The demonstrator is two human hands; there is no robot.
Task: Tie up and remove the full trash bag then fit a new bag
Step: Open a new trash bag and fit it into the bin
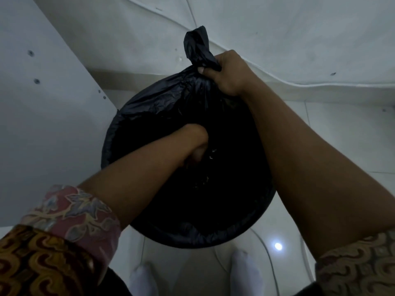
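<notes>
Right hand (226, 73) grasps trash bag (160, 107) neck; left hand (194, 146), plunged inside, grip unclear.

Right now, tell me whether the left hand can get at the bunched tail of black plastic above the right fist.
Probably yes: the left hand grips folds of the black plastic trash bag lower down, with only slack plastic between it and the bunched tail above the right hand.

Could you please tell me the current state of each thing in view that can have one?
Trash bag: open, not tied; far edge bunched up, near edge spread wide.
Right hand: grips the bunched far edge, with its tail sticking up.
Left hand: low in the bag's middle, fingers curled into the plastic.
Left sleeve: cuff turned back, forearm bare.
</notes>
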